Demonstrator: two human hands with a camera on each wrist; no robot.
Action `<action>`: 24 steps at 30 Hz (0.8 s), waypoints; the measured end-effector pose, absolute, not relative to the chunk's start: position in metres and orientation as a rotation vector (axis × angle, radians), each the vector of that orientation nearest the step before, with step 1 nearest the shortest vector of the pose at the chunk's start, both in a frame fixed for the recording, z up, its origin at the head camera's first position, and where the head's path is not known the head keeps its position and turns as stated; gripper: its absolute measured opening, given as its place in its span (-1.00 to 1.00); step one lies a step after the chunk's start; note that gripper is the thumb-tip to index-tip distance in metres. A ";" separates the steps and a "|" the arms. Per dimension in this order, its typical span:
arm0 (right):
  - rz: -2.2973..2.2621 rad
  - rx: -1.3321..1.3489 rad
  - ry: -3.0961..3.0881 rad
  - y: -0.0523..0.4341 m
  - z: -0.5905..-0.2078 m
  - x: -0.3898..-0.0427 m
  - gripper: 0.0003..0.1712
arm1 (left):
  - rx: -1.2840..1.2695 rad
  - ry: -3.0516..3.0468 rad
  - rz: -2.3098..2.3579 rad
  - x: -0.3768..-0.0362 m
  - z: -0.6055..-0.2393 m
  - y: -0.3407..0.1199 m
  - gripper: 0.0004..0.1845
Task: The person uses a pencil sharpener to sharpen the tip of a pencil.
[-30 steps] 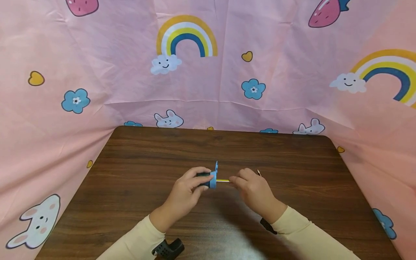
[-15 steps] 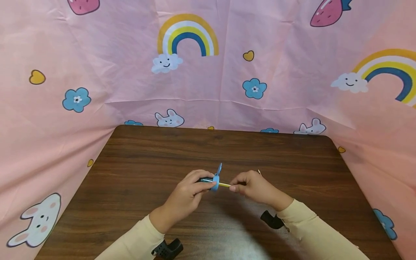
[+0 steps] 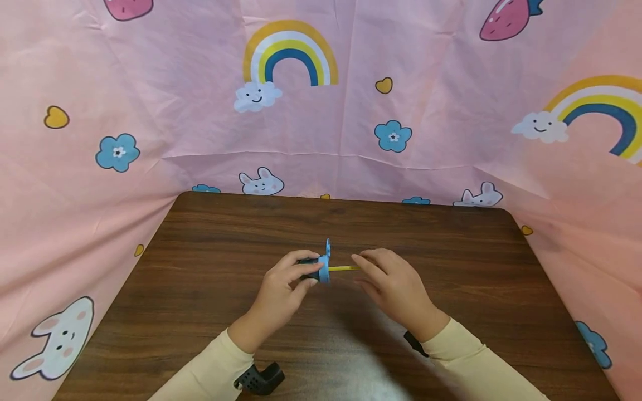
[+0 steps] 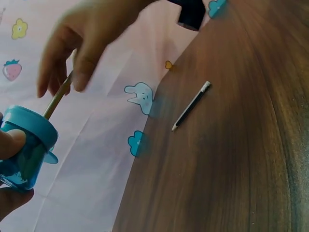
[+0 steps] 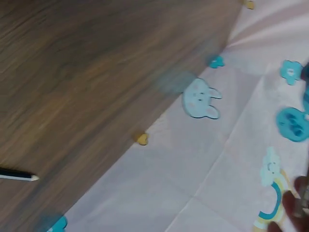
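Note:
In the head view my left hand (image 3: 283, 284) grips a pencil sharpener (image 3: 324, 269) with a dark see-through body and blue top, held on its side. Its blue flip lid (image 3: 328, 247) stands up. A yellow pencil (image 3: 343, 268) sticks out of the sharpener's right end. My right hand (image 3: 398, 287) is at the pencil's far end, back of the hand up, thumb and fingers loosely round it. In the left wrist view the pencil (image 4: 57, 99) runs from the sharpener (image 4: 29, 130) up between the thumb and fingers of the right hand (image 4: 84, 48).
A black-and-white pencil (image 4: 192, 106) lies on the brown wooden table (image 3: 225, 234), hidden behind my right hand in the head view. A pink cartoon-print cloth (image 3: 200, 111) hangs around the table's back and sides.
The right hand has turned from a thumb-side-up pinch to back-up, its fingers spreading around the pencil. The sharpener and pencil have shifted slightly up and left.

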State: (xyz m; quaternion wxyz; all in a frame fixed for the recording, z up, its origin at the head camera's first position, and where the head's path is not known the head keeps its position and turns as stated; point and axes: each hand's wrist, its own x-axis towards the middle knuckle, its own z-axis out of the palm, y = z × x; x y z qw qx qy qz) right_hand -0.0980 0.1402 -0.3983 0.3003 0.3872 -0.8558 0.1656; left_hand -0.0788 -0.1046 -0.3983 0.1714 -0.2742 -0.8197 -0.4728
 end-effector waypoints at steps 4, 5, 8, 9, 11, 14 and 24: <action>0.385 1.096 -2.076 0.141 -0.405 -0.101 -0.67 | -0.741 -2.357 -1.357 -0.078 -0.394 -0.103 -0.65; 0.372 1.096 -2.045 0.141 -0.406 -0.101 -0.66 | -0.733 -2.365 -1.362 -0.077 -0.393 -0.103 -0.65; 0.358 1.090 -2.007 0.140 -0.408 -0.101 -0.66 | -0.726 -2.387 -1.395 -0.075 -0.392 -0.100 -0.64; 0.356 1.085 -2.007 0.140 -0.408 -0.101 -0.67 | -0.725 -2.392 -1.405 -0.075 -0.391 -0.099 -0.64; 0.375 1.081 -2.019 0.138 -0.409 -0.100 -0.75 | -0.735 -2.401 -1.410 -0.074 -0.390 -0.098 -0.64; 0.464 1.072 -2.108 0.136 -0.407 -0.099 -0.88 | -0.784 -2.401 -1.339 -0.074 -0.392 -0.098 -0.64; 1.664 0.810 -3.017 0.145 -0.381 -0.111 -0.86 | -1.115 -2.179 -1.022 -0.079 -0.405 -0.100 -0.67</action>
